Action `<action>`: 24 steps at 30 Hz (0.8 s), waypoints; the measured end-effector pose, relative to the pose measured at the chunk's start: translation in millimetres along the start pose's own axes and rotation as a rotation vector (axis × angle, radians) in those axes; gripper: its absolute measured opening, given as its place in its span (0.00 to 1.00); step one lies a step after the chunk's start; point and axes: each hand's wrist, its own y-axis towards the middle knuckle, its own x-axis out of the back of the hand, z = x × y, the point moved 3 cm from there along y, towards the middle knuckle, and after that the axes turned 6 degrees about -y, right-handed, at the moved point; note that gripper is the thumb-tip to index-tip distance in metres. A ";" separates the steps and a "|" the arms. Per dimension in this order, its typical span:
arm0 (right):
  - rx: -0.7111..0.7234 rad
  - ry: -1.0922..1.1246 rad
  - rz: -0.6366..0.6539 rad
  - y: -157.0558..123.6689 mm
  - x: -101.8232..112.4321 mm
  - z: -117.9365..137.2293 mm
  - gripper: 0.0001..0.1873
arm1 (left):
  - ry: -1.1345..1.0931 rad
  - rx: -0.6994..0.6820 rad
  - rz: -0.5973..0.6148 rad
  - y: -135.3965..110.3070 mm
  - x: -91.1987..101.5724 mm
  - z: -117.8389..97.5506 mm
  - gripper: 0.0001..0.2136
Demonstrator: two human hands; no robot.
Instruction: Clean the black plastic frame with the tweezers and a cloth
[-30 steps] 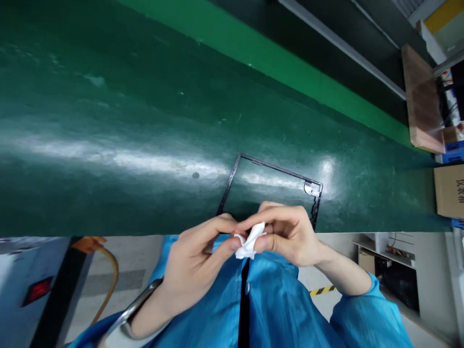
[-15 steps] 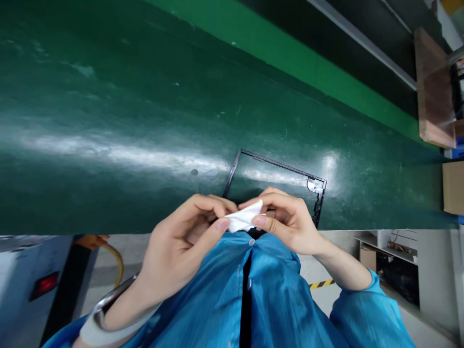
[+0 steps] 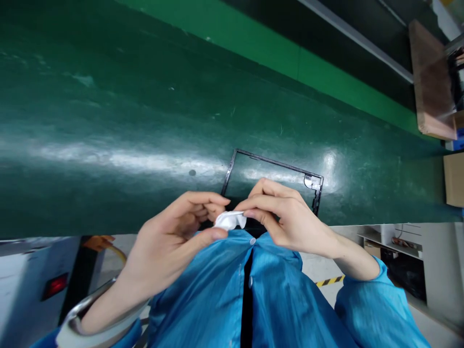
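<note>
A small crumpled white cloth (image 3: 230,220) hangs in front of my jacket, near the table's front edge. My right hand (image 3: 286,212) pinches its right end between thumb and fingertips. Around the left end, my left hand (image 3: 177,237) has its thumb and index finger spread apart; the cloth lies against or very near its thumb and curled fingers. Beyond both hands, a thin black rectangular frame (image 3: 279,162) rests on the green table (image 3: 108,193). The hands cover its near part. A clear piece (image 3: 312,181) shows at its far right corner.
A raised green strip (image 3: 275,67) runs along the table's far side. On the right are a wooden board (image 3: 431,82) and a cardboard box (image 3: 454,179). Below the table edge stand shelves (image 3: 402,241) at right and a white machine (image 3: 25,280) at left.
My left thumb and index finger have parted from the cloth they were pinching. My right hand has shifted left, its fingers now over the cloth's end, and the cloth is more bunched.
</note>
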 end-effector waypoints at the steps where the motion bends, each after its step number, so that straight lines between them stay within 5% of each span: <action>1: -0.001 0.004 -0.012 0.0 0.1 -0.9 0.15 | 0.001 -0.010 0.010 -0.9 2.1 0.3 0.20; 6: -0.028 -0.076 -0.051 -2.9 -1.9 -2.8 0.15 | 0.054 -0.093 0.014 -6.3 6.7 -6.0 0.12; 11: 0.033 -0.083 -0.213 -3.3 -11.1 -2.4 0.12 | 0.203 -0.305 -0.074 -14.0 -10.2 -20.8 0.02; 19: -0.284 0.597 -0.133 -13.0 -37.6 -17.9 0.17 | 0.347 -0.505 -0.156 -33.9 -35.7 -8.2 0.16; 24: -0.241 0.509 -0.163 -16.6 -31.2 -21.5 0.15 | 0.417 -0.567 0.007 -34.5 -24.5 -10.5 0.16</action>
